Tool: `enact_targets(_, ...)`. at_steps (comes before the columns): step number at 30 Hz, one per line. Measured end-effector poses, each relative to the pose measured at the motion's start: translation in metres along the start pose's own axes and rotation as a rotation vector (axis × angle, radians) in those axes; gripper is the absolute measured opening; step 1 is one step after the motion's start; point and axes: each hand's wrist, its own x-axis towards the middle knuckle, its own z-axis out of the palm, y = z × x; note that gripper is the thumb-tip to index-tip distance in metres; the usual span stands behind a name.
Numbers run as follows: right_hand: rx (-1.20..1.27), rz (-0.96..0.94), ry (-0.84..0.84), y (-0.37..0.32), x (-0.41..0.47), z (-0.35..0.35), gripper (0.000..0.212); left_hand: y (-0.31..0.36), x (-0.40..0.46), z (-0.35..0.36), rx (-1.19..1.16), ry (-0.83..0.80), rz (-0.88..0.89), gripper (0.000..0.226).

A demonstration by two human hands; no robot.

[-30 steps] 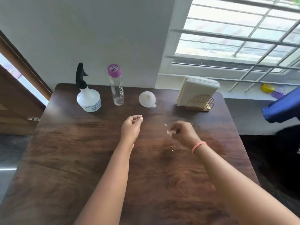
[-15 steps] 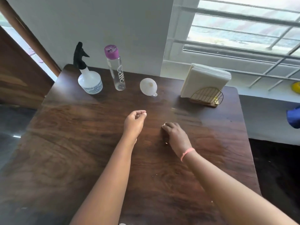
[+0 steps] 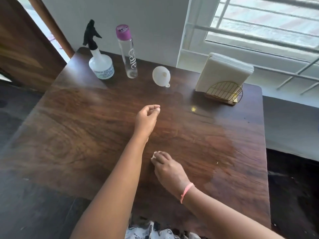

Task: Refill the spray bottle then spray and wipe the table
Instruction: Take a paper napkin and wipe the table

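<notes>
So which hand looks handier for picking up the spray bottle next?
Probably the left hand. It is raised further up the table, on the spray bottle's side. The right hand is nearer the person, fingers down on the wood, seemingly on something small and white.

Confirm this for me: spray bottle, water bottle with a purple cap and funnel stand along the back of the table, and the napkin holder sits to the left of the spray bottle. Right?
Not quite. The head view shows the napkin holder at the far right of the row, to the right of the funnel, not left of the spray bottle. The rest holds: spray bottle, water bottle with its purple cap and funnel stand along the back of the table.
</notes>
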Motion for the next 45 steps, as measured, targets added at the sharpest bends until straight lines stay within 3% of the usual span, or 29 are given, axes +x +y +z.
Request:
enact_targets(2,0.036,-0.146,-0.042,-0.008,-0.011,0.007,0.021,-0.005,-0.006,-0.003,-0.014,0.010,0.001,0.012)
enact_targets(4,0.087,-0.224,-0.068,0.000,-0.020,0.009,0.037,-0.011,-0.011,-0.005,-0.018,0.022,0.003,0.012)
enact_targets(7,0.101,-0.314,-0.068,0.034,-0.027,-0.004,0.033,-0.019,-0.017,-0.011,-0.032,0.049,0.002,0.012)
enact_targets(9,0.126,-0.221,-0.029,0.063,-0.030,-0.016,0.037,-0.022,-0.020,-0.014,-0.043,0.060,0.000,0.013)
enact_targets(12,0.065,0.038,0.020,0.104,-0.043,-0.033,0.023,-0.024,-0.024,-0.013,-0.048,0.059,-0.005,0.014)
enact_targets(15,0.014,0.248,0.077,0.134,-0.066,-0.053,0.022,-0.022,-0.029,-0.007,-0.046,0.022,-0.005,0.015)
enact_targets(18,-0.029,0.493,0.163,0.144,-0.086,-0.058,0.016,-0.020,-0.033,0.002,-0.045,-0.015,0.009,0.016)
enact_targets(20,-0.025,0.610,0.180,0.138,-0.095,-0.054,0.024,-0.018,-0.036,0.008,-0.039,-0.035,0.019,0.016)
enact_targets(26,-0.005,0.667,0.258,0.096,-0.132,-0.036,0.030,-0.015,-0.059,0.033,-0.060,-0.122,-0.008,0.017)
enact_targets(37,-0.027,0.649,0.120,0.011,-0.198,-0.032,0.057,-0.007,-0.118,0.046,-0.058,-0.272,0.011,0.015)
enact_targets(45,-0.056,0.738,0.213,-0.027,-0.216,-0.035,0.046,-0.001,-0.153,0.032,-0.052,-0.322,0.030,0.015)
